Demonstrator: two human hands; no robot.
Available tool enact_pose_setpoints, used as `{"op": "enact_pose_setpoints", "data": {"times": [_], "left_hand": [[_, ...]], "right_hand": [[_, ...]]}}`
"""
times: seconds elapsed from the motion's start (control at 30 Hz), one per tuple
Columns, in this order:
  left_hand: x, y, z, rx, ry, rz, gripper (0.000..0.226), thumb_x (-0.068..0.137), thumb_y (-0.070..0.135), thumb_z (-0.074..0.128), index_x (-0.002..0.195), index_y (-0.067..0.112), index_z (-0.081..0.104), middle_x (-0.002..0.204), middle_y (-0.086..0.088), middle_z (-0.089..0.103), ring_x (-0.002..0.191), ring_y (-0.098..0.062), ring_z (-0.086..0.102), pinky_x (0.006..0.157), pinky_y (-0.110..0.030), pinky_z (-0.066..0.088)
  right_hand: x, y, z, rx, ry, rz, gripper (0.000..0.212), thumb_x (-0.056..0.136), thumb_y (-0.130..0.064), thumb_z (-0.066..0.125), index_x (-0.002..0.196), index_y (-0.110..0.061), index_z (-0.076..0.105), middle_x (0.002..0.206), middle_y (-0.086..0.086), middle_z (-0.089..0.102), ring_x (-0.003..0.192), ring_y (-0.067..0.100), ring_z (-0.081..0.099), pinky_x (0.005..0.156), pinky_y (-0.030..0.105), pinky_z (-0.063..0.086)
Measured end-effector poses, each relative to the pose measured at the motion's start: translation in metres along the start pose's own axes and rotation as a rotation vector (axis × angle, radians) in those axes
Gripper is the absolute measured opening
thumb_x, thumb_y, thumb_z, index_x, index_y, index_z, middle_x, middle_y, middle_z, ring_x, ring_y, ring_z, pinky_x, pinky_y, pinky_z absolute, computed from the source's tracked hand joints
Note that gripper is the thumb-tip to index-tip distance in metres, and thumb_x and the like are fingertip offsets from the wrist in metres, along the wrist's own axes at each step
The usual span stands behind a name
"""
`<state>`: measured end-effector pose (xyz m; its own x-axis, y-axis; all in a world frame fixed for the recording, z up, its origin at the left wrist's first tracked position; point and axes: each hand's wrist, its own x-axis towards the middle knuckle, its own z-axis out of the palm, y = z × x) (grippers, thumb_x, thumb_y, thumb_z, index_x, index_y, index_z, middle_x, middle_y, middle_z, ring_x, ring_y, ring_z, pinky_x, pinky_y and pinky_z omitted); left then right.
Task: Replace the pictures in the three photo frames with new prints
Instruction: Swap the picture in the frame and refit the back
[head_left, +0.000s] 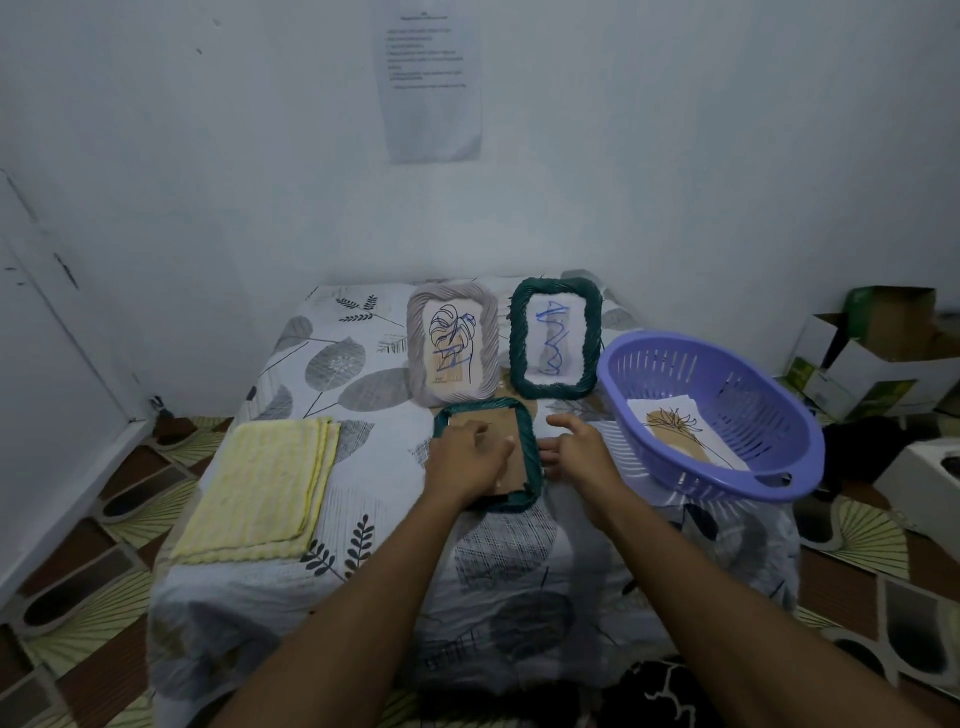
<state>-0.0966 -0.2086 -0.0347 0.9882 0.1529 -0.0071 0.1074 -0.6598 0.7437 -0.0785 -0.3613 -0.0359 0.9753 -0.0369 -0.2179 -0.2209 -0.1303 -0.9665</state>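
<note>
A dark green woven photo frame (527, 444) lies face down on the table, its brown cardboard back up. My left hand (467, 460) rests on that backing with fingers curled. My right hand (576, 449) touches the frame's right edge, fingers spread. Behind it stand a grey woven frame (451, 347) with a leaf line drawing and a second green frame (556, 340) with a blue scribbled picture. A print (685, 434) with a plant drawing lies inside the purple basket (779, 467) at the right.
A folded yellow cloth (260, 488) lies on the table's left side. The table has a leaf-patterned cover (322, 364). Cardboard boxes (872, 353) stand on the floor at right. A printed sheet (431, 78) hangs on the white wall.
</note>
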Motion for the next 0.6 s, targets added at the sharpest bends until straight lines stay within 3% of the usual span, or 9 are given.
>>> {"op": "enact_pose_setpoints", "data": {"times": [0.1,0.17,0.3,0.37,0.47,0.57,0.6], "left_hand": [[0.002,0.010,-0.003,0.048,-0.059,-0.094,0.103,0.059,0.084,0.049,0.143,0.024,0.038,0.150,-0.007,0.036,0.136,-0.034,0.033,0.109,-0.053,0.032],[0.002,0.016,-0.007,0.057,-0.052,-0.108,0.110,0.054,0.084,0.052,0.144,0.024,0.034,0.150,-0.008,0.036,0.136,-0.035,0.032,0.109,-0.055,0.032],[0.000,0.016,-0.023,-0.269,0.019,-0.093,0.073,0.061,0.050,0.065,0.127,0.023,0.051,0.127,-0.005,0.057,0.113,-0.028,0.056,0.097,-0.048,0.048],[-0.005,0.012,-0.032,-0.491,0.017,-0.057,0.047,0.075,0.033,0.068,0.120,0.024,0.058,0.123,-0.005,0.061,0.104,-0.022,0.061,0.090,-0.042,0.053],[-0.013,0.004,-0.047,-0.856,-0.043,-0.041,0.024,0.088,0.013,0.059,0.112,0.015,0.061,0.114,-0.017,0.063,0.092,-0.029,0.060,0.073,-0.037,0.052],[-0.024,-0.004,-0.056,-1.244,-0.170,-0.146,0.025,0.090,0.014,0.051,0.109,0.001,0.060,0.110,-0.024,0.063,0.093,-0.035,0.061,0.088,-0.045,0.050],[-0.027,-0.007,-0.057,-1.317,-0.204,-0.181,0.028,0.090,0.015,0.049,0.110,0.000,0.062,0.110,-0.023,0.066,0.093,-0.035,0.063,0.090,-0.045,0.051]], "right_hand": [[-0.003,-0.014,-0.001,0.152,0.006,-0.029,0.036,0.096,-0.002,0.028,0.118,-0.014,0.054,0.093,0.010,0.069,0.075,0.018,0.064,0.056,0.028,0.050],[-0.006,-0.024,0.001,0.199,-0.028,-0.064,0.032,0.098,-0.006,0.033,0.114,-0.016,0.058,0.094,0.008,0.073,0.080,0.019,0.065,0.061,0.028,0.048],[-0.013,-0.041,0.007,0.157,-0.111,-0.170,0.027,0.091,-0.007,0.045,0.103,-0.024,0.062,0.097,0.005,0.075,0.091,0.018,0.066,0.069,0.029,0.050],[-0.015,-0.043,0.010,0.122,-0.099,-0.183,0.025,0.092,-0.008,0.046,0.101,-0.025,0.062,0.102,0.004,0.073,0.096,0.018,0.064,0.070,0.028,0.048],[-0.012,-0.038,0.014,0.029,-0.063,-0.154,0.027,0.098,-0.008,0.041,0.115,-0.020,0.059,0.118,0.002,0.063,0.105,0.017,0.058,0.069,0.025,0.046],[-0.010,-0.029,0.022,-0.001,-0.069,-0.092,0.033,0.100,-0.016,0.042,0.131,-0.013,0.052,0.121,0.007,0.057,0.109,0.024,0.056,0.087,0.038,0.050],[-0.011,-0.028,0.025,0.051,-0.087,-0.061,0.033,0.101,-0.017,0.044,0.132,-0.012,0.052,0.117,0.009,0.060,0.104,0.026,0.057,0.085,0.039,0.050]]}}
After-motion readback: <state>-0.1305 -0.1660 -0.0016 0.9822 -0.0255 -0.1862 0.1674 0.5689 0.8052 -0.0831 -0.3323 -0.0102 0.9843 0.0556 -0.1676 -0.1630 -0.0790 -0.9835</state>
